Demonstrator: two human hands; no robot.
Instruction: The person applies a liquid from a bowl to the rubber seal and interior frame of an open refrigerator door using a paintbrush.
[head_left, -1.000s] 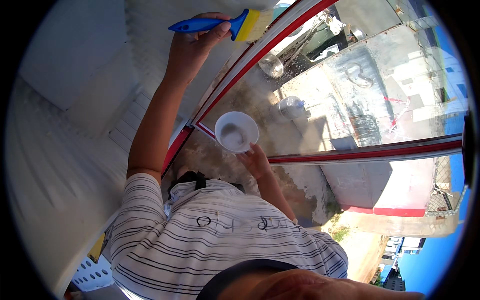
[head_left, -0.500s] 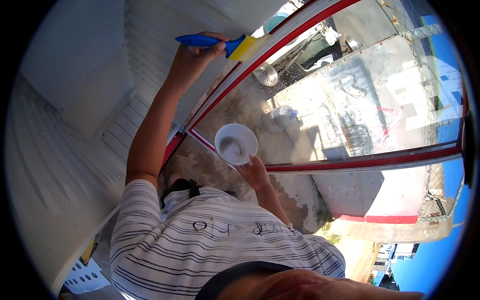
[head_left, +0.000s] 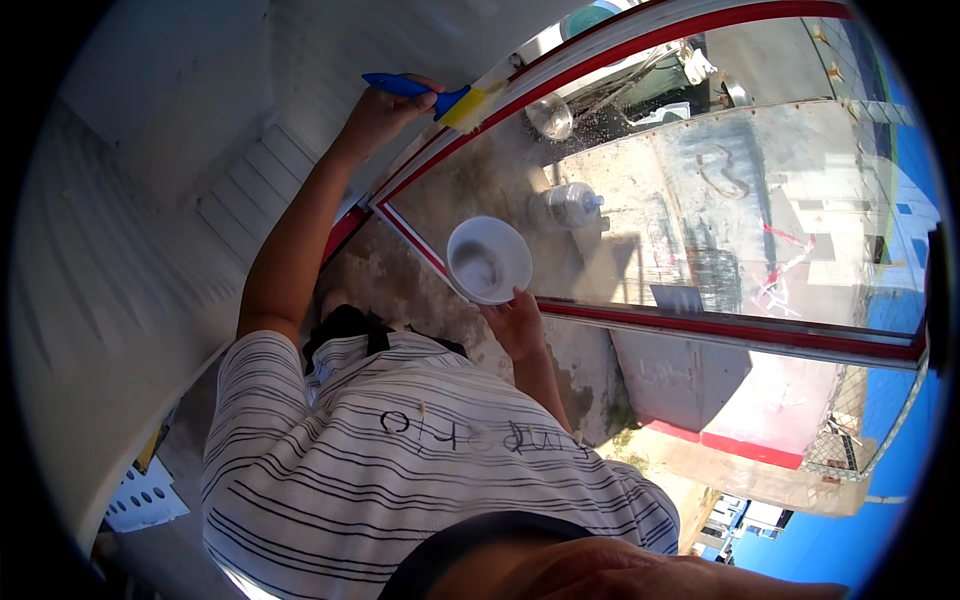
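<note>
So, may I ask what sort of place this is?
Probably the outdoor side of a building, perhaps an entrance or yard: a red-framed glass panel is close by, with a wire-mesh fence and blue sky beyond.

The left arm [head_left: 298, 215] reaches farther of the 2, elbow [head_left: 268, 312] slightly bent, left grip [head_left: 395, 108] curled closed; the right arm [head_left: 541, 388] sits nearer, right grip [head_left: 516, 324] pinching, fingers partly hidden.

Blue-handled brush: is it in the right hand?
No, the left hand grips the blue-handled brush, while the right hand holds the white bowl.
</note>
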